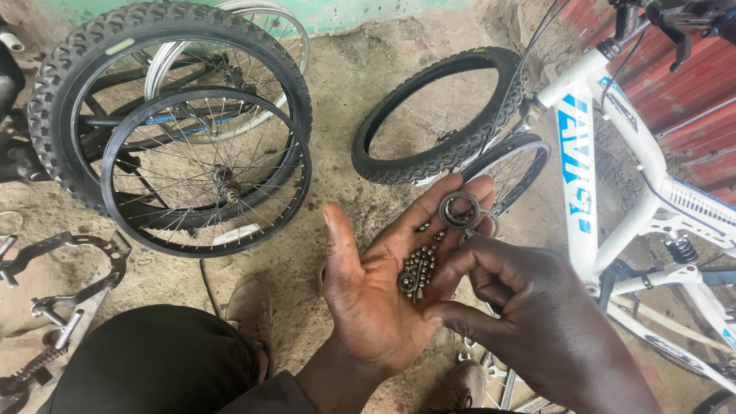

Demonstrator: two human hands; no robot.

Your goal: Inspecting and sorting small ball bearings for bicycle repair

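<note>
My left hand [379,287] is turned palm up and cupped. In the palm lie several small steel bearing balls [419,264] with a small nut among them. A metal bearing ring [459,209] rests on the fingertips, and a second thinner ring [487,223] shows just beside it. My right hand [529,314] hovers over the palm from the right, thumb and forefinger pinching at the balls. What they pinch is too small to tell.
A white bicycle frame [606,153] stands at the right. A loose black tyre [441,115] lies on the dirt floor behind my hands. Spoked wheels [207,172] lean at the left. Metal parts [69,299] lie at the lower left. My knee [153,360] and shoe [249,307] are below.
</note>
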